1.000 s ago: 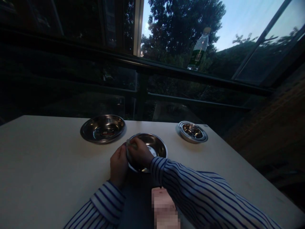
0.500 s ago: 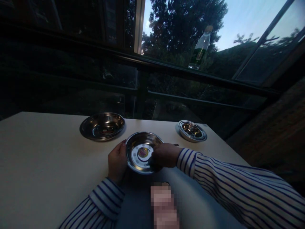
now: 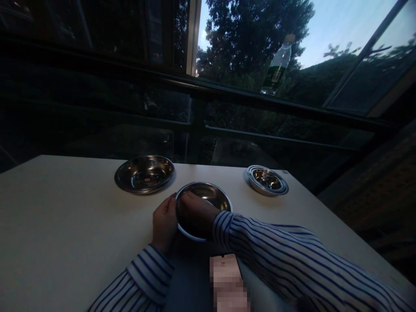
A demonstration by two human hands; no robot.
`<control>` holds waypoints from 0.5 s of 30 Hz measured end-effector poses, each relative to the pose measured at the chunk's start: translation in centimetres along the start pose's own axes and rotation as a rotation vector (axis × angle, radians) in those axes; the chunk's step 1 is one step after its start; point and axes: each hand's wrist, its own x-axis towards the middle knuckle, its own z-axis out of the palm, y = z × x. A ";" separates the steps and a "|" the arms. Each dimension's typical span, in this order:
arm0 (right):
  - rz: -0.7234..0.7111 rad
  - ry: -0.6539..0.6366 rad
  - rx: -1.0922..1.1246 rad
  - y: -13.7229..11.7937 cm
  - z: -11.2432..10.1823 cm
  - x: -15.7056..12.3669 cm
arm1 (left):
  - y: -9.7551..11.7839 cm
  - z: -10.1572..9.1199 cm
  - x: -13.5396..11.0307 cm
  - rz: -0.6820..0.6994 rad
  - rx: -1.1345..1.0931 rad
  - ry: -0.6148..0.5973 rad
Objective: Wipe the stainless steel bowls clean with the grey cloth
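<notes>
A shiny steel bowl is in front of me, its open side tilted towards me. My left hand grips its left rim, thumb at the edge and fingers behind. Inside the bowl, my right hand is curled against the inner left wall. Its fingertips are in shadow, so whatever they hold, if anything, cannot be made out. My right hand and sleeve cover most of the bowl's bottom.
A wide steel basin lies on the white table at the back left. Nested small steel bowls stand at the back right. A phone lies below the bowl. A bottle stands at the window.
My right hand has swept from the bowl's right side across to its left wall, covering the round label seen before. My left hand keeps its grip. The view has shifted slightly.
</notes>
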 end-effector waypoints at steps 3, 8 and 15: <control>-0.068 -0.041 -0.200 1.0 -0.6 0.3 | 0.1 0.0 -0.1 0.029 0.007 -0.021; -0.002 -0.082 -0.425 2.5 -1.9 -1.0 | 0.0 0.1 -0.2 0.019 0.008 -0.029; -0.016 -0.246 -0.397 1.9 -2.6 -3.5 | 0.4 0.1 -0.4 0.010 0.061 0.008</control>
